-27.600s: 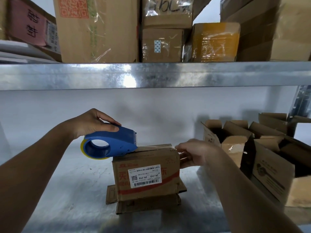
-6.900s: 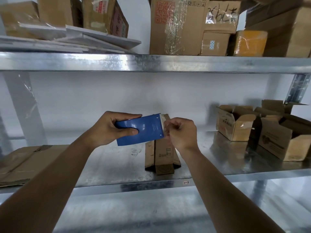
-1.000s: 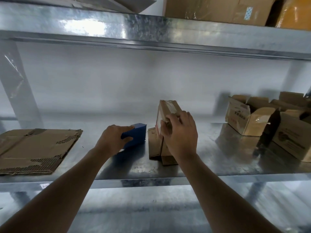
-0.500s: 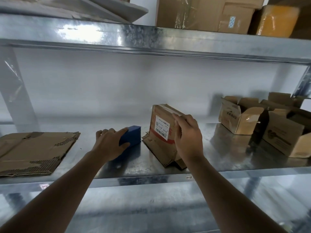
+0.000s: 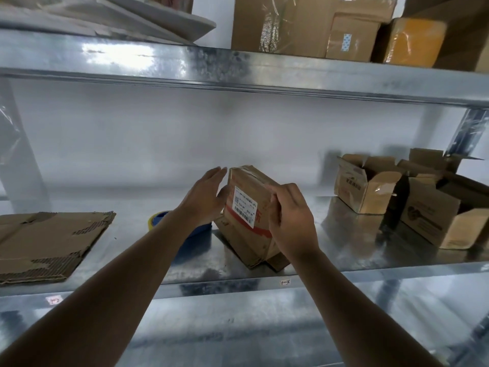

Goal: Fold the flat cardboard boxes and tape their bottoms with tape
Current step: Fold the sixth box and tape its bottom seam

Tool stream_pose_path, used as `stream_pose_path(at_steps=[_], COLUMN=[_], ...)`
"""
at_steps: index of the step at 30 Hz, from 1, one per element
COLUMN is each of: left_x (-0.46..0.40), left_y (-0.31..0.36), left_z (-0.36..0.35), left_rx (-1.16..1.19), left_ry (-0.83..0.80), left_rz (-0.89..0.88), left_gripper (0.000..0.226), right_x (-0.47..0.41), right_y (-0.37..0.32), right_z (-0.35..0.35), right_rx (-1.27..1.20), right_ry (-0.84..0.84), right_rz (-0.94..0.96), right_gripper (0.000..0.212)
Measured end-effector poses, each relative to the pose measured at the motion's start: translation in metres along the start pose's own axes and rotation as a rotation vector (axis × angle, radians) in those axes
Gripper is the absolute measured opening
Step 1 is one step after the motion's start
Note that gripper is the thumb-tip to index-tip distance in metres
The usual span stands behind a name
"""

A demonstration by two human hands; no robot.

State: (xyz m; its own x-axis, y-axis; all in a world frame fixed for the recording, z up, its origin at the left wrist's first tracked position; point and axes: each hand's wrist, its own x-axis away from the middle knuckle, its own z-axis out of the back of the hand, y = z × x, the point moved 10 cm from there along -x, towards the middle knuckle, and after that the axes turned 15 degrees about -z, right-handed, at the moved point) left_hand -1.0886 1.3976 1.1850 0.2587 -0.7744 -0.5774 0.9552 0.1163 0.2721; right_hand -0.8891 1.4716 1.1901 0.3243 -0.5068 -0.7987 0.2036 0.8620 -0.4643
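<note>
A small folded cardboard box (image 5: pixel 247 205) with a white barcode label and a red stripe is tilted above a stack of flat boxes (image 5: pixel 258 250) on the metal shelf (image 5: pixel 330 250). My right hand (image 5: pixel 289 221) grips the box's right side, fingers curled over it. With straight fingers, my left hand (image 5: pixel 206 198) reaches along the box's left side. The blue tape dispenser (image 5: pixel 169 223) with a yellow rim lies on the shelf under my left forearm, mostly hidden.
A flat torn cardboard sheet (image 5: pixel 45 245) lies at the shelf's left. Several folded open-top boxes (image 5: pixel 370 184) stand at the right, by the steel upright (image 5: pixel 465 133). The upper shelf beam (image 5: pixel 238 70) carries big cartons and white boards.
My left hand has let go of the tape dispenser, which now lies on the shelf, and has risen to the box's left side. My right hand has tilted the box further up.
</note>
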Motion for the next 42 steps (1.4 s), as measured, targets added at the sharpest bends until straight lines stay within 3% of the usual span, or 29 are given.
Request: stream_pose_path(at_steps=[2, 5, 8, 10, 12, 14, 19, 24, 26, 29, 32, 34, 36, 40, 42], left_x=[-0.012, -0.025, -0.030, -0.031, -0.030, -0.031, -0.032, -0.029, -0.022, -0.014, -0.012, -0.012, -0.012, -0.008, -0.006], left_y=[0.010, 0.018, 0.018, 0.021, 0.026, 0.030, 0.043, 0.033, 0.034, 0.033, 0.037, 0.034, 0.038, 0.034, 0.036], left_z=[-0.005, -0.021, -0.034, -0.030, -0.019, -0.016, -0.023, -0.046, -0.052, -0.060, -0.063, -0.067, -0.066, -0.070, -0.069], left_rx=[0.091, 0.170, 0.149, 0.164, 0.166, 0.134, 0.113, 0.391, 0.393, 0.470, 0.493, 0.477, 0.478, 0.555, 0.578], left_ry=[0.013, -0.012, -0.010, 0.089, 0.223, 0.246, 0.157, -0.010, -0.075, -0.093, -0.108, -0.123, -0.110, -0.084, -0.068], left_rz=[-0.002, -0.010, -0.049, -0.082, -0.100, -0.091, -0.126, -0.012, 0.008, 0.080, 0.075, 0.071, 0.033, 0.053, 0.072], left_gripper=[0.054, 0.050, 0.038, 0.026, 0.017, 0.014, 0.027, 0.031, 0.030, 0.046, 0.025, 0.018, 0.018, 0.063, 0.062], right_x=[0.000, -0.004, -0.013, -0.019, -0.020, -0.017, -0.016, -0.019, -0.020, -0.018, -0.013, -0.010, -0.005, 0.004, 0.006], right_y=[-0.001, 0.003, 0.020, 0.039, 0.050, 0.052, 0.048, 0.051, 0.061, 0.076, 0.088, 0.094, 0.096, 0.091, 0.087], right_z=[-0.001, -0.008, 0.002, 0.007, -0.003, -0.008, 0.001, 0.005, 0.001, -0.012, -0.026, -0.031, -0.034, -0.039, -0.040], right_rx=[-0.015, -0.092, -0.140, -0.080, -0.067, -0.101, -0.126, -0.237, -0.326, -0.541, -0.831, -0.918, -0.899, -0.869, -0.907], right_ry=[-0.032, -0.121, -0.078, -0.042, -0.114, -0.134, -0.005, 0.018, -0.027, -0.141, -0.203, -0.195, -0.197, -0.253, -0.287], right_rz=[0.002, -0.002, -0.032, -0.125, -0.180, -0.177, -0.132, -0.126, -0.250, -0.522, -0.810, -0.905, -0.924, -0.855, -0.801], right_gripper=[0.059, 0.041, 0.038, 0.040, 0.037, 0.033, 0.024, 0.014, 0.018, 0.029, 0.029, 0.026, 0.022, 0.029, 0.029])
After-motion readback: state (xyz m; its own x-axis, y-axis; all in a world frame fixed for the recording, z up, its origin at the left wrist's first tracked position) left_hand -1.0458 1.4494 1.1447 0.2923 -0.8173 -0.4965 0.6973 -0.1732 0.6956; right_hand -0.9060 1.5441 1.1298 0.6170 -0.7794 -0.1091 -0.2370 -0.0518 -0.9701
